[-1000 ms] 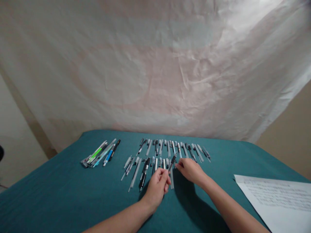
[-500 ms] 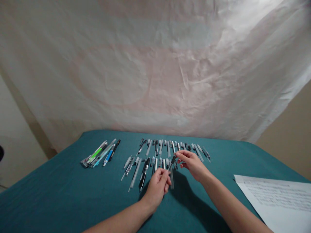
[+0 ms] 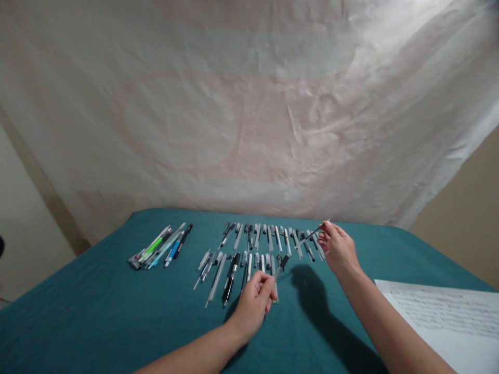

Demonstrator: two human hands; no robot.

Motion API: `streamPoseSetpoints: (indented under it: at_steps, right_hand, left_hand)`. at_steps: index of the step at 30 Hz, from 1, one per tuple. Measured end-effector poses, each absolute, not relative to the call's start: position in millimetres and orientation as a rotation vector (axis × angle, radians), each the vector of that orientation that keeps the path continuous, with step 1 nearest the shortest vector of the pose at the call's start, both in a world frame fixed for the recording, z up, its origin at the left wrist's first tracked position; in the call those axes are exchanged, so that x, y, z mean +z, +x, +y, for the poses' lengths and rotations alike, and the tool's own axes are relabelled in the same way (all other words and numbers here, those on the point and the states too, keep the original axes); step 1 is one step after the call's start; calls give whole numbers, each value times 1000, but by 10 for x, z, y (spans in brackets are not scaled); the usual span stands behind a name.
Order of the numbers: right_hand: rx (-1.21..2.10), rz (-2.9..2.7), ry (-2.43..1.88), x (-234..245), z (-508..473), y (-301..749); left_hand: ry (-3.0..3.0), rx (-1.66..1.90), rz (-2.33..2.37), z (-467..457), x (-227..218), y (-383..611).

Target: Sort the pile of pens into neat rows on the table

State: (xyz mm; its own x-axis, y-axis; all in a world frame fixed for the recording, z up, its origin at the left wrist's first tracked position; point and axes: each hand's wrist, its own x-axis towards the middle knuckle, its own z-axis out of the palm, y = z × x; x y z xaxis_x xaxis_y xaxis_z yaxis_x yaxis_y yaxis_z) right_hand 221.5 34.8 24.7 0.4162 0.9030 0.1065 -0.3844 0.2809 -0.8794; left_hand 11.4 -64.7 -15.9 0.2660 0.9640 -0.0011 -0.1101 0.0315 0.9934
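Observation:
Two rows of pens and pen parts (image 3: 265,244) lie on the teal tablecloth (image 3: 97,311). My left hand (image 3: 255,304) is closed in a pinch on a dark pen barrel (image 3: 281,264) at the near row. My right hand (image 3: 338,248) is raised at the far row's right end, fingers pinched on a thin pen refill (image 3: 315,232) that slants up to the right.
A bundle of coloured pens (image 3: 159,248) lies at the left of the cloth. A printed paper sheet (image 3: 448,317) rests at the table's right edge. A wrinkled white sheet (image 3: 249,104) hangs behind the table.
My right hand has drawn away from the left hand, up and to the right, pulling a thin refill out of the barrel. The left hand stayed in place with the barrel.

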Motion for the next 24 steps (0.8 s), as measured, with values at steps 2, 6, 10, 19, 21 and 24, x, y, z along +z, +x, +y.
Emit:
streamPoseSetpoints:
  at_steps: [2, 6, 10, 19, 21, 24]
  right_hand:
    - [1054, -756, -1001, 153, 368, 2244]
    - [1339, -1128, -1308, -51, 322, 2135]
    - [1334, -1347, -1461, -191, 256, 1942]
    - [1224, -1470, -1551, -318, 229, 1798]
    - [1215, -1485, -1551, -323, 231, 1801]
    - [1220, -1501, -1554, -311, 239, 1815]
  left_hand:
    - [1214, 1061, 963, -648, -149, 115]
    - [1178, 1084, 992, -642, -143, 115]
    - [1165, 1085, 985, -636, -149, 110]
    - [1156, 1098, 968, -628, -193, 117]
    - [1152, 1103, 967, -624, -202, 121]
    - [1150, 1104, 966, -619, -202, 125]
